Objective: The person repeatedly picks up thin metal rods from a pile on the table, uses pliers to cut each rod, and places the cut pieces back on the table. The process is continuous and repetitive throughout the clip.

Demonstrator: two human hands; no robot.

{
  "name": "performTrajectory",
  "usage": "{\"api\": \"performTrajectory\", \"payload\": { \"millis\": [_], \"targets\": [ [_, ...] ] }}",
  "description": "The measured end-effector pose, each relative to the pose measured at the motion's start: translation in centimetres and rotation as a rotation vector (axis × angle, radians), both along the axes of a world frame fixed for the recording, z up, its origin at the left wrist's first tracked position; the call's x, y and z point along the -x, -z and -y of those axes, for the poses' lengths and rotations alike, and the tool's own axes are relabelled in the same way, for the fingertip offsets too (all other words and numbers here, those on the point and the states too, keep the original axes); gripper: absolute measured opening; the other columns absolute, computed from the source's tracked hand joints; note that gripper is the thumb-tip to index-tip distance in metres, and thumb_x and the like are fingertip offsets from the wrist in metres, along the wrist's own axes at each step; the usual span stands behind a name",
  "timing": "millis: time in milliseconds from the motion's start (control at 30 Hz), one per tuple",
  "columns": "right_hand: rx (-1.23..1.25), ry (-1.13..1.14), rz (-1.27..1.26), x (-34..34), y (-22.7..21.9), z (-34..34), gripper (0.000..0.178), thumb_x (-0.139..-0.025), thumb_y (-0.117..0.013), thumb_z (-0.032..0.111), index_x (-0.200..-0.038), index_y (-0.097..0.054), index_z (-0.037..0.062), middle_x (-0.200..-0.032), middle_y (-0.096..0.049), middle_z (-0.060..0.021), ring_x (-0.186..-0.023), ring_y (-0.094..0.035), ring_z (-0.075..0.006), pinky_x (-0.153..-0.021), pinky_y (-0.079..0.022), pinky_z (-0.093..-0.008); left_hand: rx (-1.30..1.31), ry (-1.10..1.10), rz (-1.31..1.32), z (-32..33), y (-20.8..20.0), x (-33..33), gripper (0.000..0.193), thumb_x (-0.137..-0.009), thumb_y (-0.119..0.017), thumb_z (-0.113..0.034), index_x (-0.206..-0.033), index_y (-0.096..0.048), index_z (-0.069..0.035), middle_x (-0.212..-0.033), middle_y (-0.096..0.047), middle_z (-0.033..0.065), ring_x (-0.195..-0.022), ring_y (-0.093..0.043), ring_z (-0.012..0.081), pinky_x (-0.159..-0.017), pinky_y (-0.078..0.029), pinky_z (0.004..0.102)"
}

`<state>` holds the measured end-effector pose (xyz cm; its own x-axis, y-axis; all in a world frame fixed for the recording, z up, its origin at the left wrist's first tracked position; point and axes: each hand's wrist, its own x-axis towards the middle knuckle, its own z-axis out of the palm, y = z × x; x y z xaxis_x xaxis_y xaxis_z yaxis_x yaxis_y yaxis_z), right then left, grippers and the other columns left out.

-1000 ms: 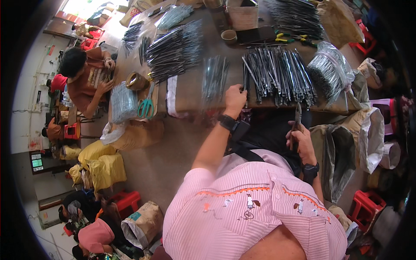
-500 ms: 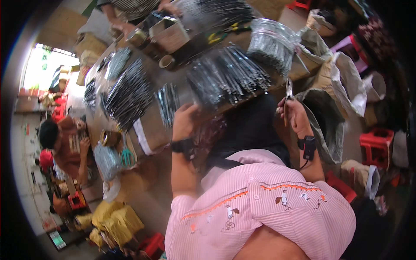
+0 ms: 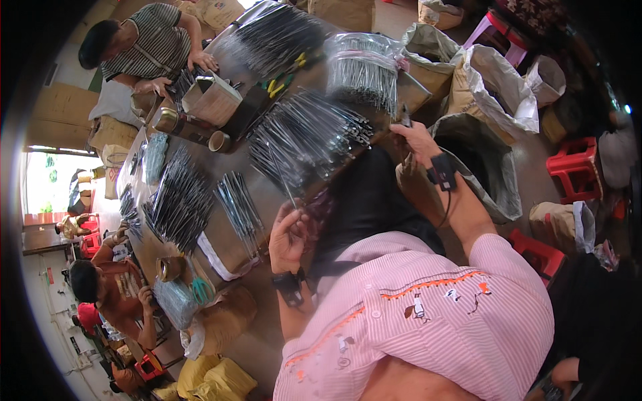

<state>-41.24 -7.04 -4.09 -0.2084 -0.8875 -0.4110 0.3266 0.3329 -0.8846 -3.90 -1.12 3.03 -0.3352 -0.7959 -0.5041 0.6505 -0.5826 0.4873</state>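
Note:
My left hand [image 3: 287,242] is closed at the table's near edge, its fingers pinching the end of a thin metal strip [image 3: 286,182]. That strip points away from me, over a wide spread pile of similar dark, shiny strips [image 3: 301,134]. To the right, my right hand [image 3: 417,143] is wrapped round a pair of pliers [image 3: 405,116], whose jaws point up and away beside the pile's right end. Most of the pliers' handles are hidden in the palm. A smaller bunch of strips [image 3: 238,206] lies left of the large pile.
A plastic-wrapped bundle of strips [image 3: 363,70] stands beyond the pliers. Open sacks [image 3: 491,87] crowd the right side, near a red stool [image 3: 574,170]. Another heap of strips [image 3: 179,200] lies left. Two co-workers sit at the table, one in a striped shirt [image 3: 157,40].
My left hand, earlier by the small bunch, now pinches a strip. My right hand with the pliers appears further left in the picture. The whole view has shifted and turned, showing more of the co-workers.

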Motion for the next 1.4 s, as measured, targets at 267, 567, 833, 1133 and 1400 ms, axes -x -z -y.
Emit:
{"api": "performTrajectory", "payload": {
  "millis": [267, 567, 833, 1133, 1400],
  "targets": [
    [-0.029, 0.098, 0.423, 0.8, -0.5, -0.1, 0.011, -0.086, -0.058, 0.012, -0.082, -0.060, 0.0018, -0.075, -0.065, -0.0098, -0.062, -0.060, -0.0196, -0.061, -0.052, -0.0344, 0.053, -0.049, 0.073, -0.1, -0.1, -0.3, 0.033, -0.084, -0.057, 0.009, -0.116, -0.056, 0.000, -0.094, -0.062, 0.0101, -0.080, -0.063, 0.0190, -0.062, -0.053, 0.0171],
    [0.078, 0.033, 0.832, 2.2, -1.3, 1.0, 0.016, -0.090, -0.057, 0.014, -0.092, -0.060, -0.0017, -0.080, -0.063, -0.0081, -0.068, -0.060, -0.0178, -0.070, -0.052, -0.0315, 0.081, -0.024, 0.035, -1.2, 0.4, -1.1, 0.034, -0.084, -0.059, 0.008, -0.116, -0.056, -0.001, -0.089, -0.062, 0.0072, -0.075, -0.062, 0.0159, -0.060, -0.051, 0.0160],
    [0.139, -0.015, 0.704, -1.3, -2.5, -0.6, 0.009, -0.086, -0.062, 0.009, -0.086, -0.060, 0.0005, -0.072, -0.062, -0.0076, -0.065, -0.061, -0.0175, -0.063, -0.052, -0.0306, 0.044, 0.014, 0.203, -1.7, -1.2, 0.6, 0.032, -0.080, -0.065, 0.002, -0.111, -0.058, -0.001, -0.091, -0.067, 0.0121, -0.078, -0.067, 0.0220, -0.062, -0.054, 0.0252],
    [0.081, -0.257, 0.239, -5.5, -7.6, -4.9, 0.018, -0.083, -0.067, 0.009, -0.095, -0.055, 0.0031, -0.078, -0.063, -0.0095, -0.063, -0.062, -0.0182, -0.059, -0.053, -0.0285, 0.105, 0.146, 0.282, -1.8, -0.5, 3.5, 0.026, -0.080, -0.062, 0.004, -0.105, -0.057, -0.001, -0.097, -0.064, 0.0093, -0.085, -0.067, 0.0236, -0.072, -0.055, 0.0273],
    [0.024, -0.271, 0.472, -10.1, -7.5, -2.5, 0.011, -0.085, -0.062, 0.007, -0.093, -0.056, 0.0024, -0.080, -0.063, -0.0110, -0.068, -0.063, -0.0193, -0.063, -0.054, -0.0324, 0.235, 0.141, 0.205, -1.7, -1.0, 5.2, 0.019, -0.081, -0.061, 0.006, -0.096, -0.053, -0.001, -0.088, -0.062, 0.0097, -0.082, -0.067, 0.0246, -0.070, -0.056, 0.0289]
  ]
}}
